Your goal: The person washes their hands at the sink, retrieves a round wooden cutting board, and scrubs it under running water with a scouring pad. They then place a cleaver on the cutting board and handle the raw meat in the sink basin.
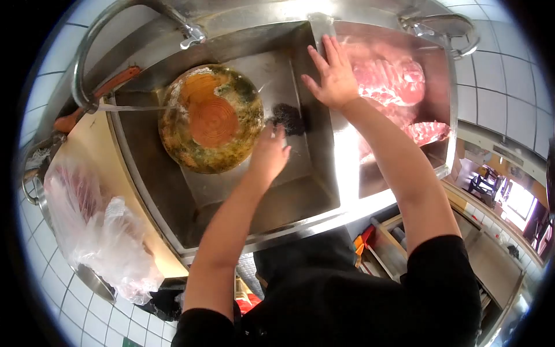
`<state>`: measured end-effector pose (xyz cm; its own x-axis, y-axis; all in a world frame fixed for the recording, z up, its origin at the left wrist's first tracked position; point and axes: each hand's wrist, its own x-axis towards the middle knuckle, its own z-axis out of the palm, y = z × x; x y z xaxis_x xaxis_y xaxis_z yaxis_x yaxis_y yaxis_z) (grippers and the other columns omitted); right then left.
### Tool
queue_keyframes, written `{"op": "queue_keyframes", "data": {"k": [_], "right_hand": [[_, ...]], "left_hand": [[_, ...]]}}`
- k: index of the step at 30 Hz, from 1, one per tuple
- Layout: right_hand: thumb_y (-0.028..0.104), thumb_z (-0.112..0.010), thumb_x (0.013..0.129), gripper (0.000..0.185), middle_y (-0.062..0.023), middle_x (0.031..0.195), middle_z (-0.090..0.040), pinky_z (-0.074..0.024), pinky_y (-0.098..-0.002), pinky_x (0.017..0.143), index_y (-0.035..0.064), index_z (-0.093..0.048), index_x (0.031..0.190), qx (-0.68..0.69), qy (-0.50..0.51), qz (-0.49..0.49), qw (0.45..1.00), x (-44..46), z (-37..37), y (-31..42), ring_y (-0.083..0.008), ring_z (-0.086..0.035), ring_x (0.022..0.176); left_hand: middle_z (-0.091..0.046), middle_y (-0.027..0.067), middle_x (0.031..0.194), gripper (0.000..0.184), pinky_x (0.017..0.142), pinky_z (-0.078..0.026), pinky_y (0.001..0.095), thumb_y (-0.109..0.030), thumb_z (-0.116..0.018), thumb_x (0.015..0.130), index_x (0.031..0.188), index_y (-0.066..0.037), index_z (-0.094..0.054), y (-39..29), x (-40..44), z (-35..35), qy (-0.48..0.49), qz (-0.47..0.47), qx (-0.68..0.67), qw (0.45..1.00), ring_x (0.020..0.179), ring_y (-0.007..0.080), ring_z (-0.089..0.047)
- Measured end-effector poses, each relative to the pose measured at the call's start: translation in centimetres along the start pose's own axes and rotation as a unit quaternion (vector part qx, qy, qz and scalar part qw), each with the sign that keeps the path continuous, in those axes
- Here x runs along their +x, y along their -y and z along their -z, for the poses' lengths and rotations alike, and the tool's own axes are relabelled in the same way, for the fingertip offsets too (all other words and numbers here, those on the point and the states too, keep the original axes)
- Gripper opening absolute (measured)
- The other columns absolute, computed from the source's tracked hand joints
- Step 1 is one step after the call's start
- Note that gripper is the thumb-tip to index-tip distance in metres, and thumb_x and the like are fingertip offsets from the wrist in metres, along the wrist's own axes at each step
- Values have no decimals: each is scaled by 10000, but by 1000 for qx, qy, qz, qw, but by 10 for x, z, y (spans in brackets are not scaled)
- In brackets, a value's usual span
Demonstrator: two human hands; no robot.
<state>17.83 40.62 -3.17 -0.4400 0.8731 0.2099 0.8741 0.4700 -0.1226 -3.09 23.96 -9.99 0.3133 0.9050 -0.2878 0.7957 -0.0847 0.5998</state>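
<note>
Inside the left sink basin (248, 194) sits a round wooden chopping block (214, 118); the left hand (269, 156) half-curls at a dark scrubber (292, 120), whether gripping I cannot tell. The right hand (337, 81) splays open over the divider (347, 173), near raw meat (399, 81).

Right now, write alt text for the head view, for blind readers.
A person's left hand is by what looks like a dark scrubber, beside a round, stained wooden board in a metal sink; the right hand spreads over the divider, next to raw meat.
</note>
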Motion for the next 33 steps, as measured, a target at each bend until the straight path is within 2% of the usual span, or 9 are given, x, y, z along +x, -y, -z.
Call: {"op": "queue_keyframes", "data": {"k": [7,10,11,18,19,23,26,29,33], "right_hand": [[272,-747,811,622,-282,1535,-373,-328,-535,1175,93,-589,1385,32,-31,1,999,6,2,7,-458,-337,1439],[261,-754,803,615,-282,1533,-375,-330,-538,1173,89,-596,1372,38,-37,8,999,5,-1,5,-461,-341,1435],[261,-753,804,605,-281,1537,-369,-327,-547,1170,89,-600,1364,49,-37,4,998,5,-1,6,-458,-340,1435],[269,-730,825,586,-268,1563,-334,-300,-556,1180,99,-596,1369,49,-14,-4,999,7,3,6,-447,-318,1453],[273,-724,829,582,-266,1567,-328,-292,-555,1185,99,-596,1370,47,-11,-5,999,6,4,5,-444,-309,1459],[294,-701,846,568,-259,1579,-311,-256,-548,1205,99,-597,1368,42,2,-8,999,7,5,5,-432,-274,1480],[308,-694,849,559,-259,1584,-302,-243,-550,1212,96,-602,1359,42,13,-18,999,7,8,8,-433,-265,1484],[301,-692,847,549,-258,1585,-298,-242,-553,1213,95,-607,1349,34,9,-10,999,8,6,6,-432,-262,1486],[292,-693,839,536,-258,1584,-298,-248,-556,1212,98,-617,1332,37,8,-7,999,7,6,6,-431,-260,1487]], "left_hand": [[-252,245,1607,562,1020,-476,510,-129,-514,941,1494,-221,-473,-15,72,-87,30,56,182,981,1460,483,-270],[-384,246,1523,365,901,-511,496,-185,-527,945,1284,-131,-650,-5,87,-104,-25,14,142,989,1371,464,-375],[-504,237,1378,225,875,-520,483,-137,-573,898,1070,-81,-707,1,87,-104,-48,-8,71,996,1226,438,-474],[-596,222,1235,327,962,-490,472,0,-666,765,1083,-59,-713,-17,23,-3,-229,-15,-52,972,1066,423,-560],[-587,227,1261,380,981,-478,468,7,-687,756,1129,-61,-702,-8,10,12,-264,66,-100,957,1103,427,-547],[-517,285,1384,539,1088,-403,503,-273,-743,885,1334,-13,-595,76,-36,81,-313,244,155,905,1269,450,-477],[-460,292,1443,668,1111,-377,526,-444,-680,928,1419,-17,-527,140,-36,69,-165,282,264,908,1285,468,-460],[-394,280,1499,795,1115,-377,532,-530,-679,902,1469,-16,-464,170,-21,62,-273,296,142,904,1312,480,-426],[-389,266,1506,852,1109,-384,527,-534,-697,888,1479,16,-427,135,-13,77,-242,412,119,870,1320,470,-417]]}}
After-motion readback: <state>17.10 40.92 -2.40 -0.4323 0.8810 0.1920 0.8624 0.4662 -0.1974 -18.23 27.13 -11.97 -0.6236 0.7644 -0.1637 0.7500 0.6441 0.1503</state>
